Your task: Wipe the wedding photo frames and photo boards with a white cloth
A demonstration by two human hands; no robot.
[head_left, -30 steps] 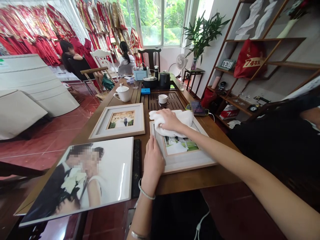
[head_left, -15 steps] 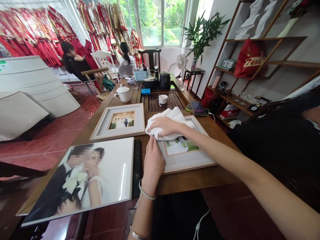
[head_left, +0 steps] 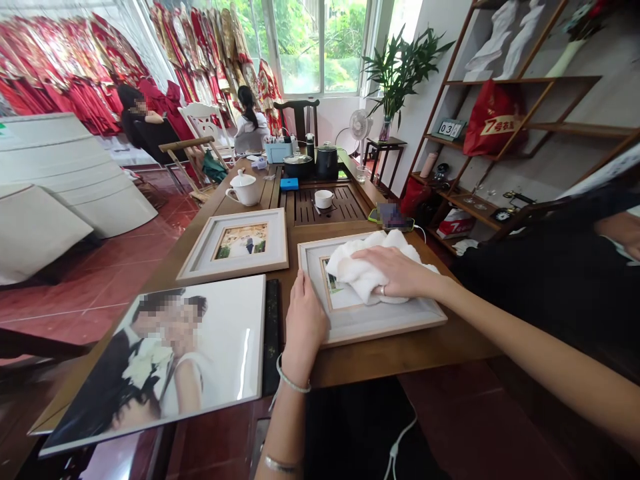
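A pale framed photo (head_left: 350,323) lies flat on the wooden table (head_left: 400,350) in front of me. My right hand (head_left: 400,272) presses a bunched white cloth (head_left: 363,267) onto the frame's glass, fingers curled over the cloth. My left hand (head_left: 305,320) rests on the frame's left edge, fingers together and laid flat, holding it steady. A second framed photo (head_left: 235,243) lies to the left, apart from both hands. A large frameless portrait print (head_left: 165,353) lies at the near left corner.
Behind the frames are a slatted tea tray (head_left: 325,203) with a small cup (head_left: 323,198), a white teapot (head_left: 243,188), kettles and a phone (head_left: 393,217). Two people sit at the far end by red garments. Shelves stand on the right.
My right hand has swept the cloth from the frame's upper left toward the right and nearer me, across the glass. The left hand stays on the frame's left edge.
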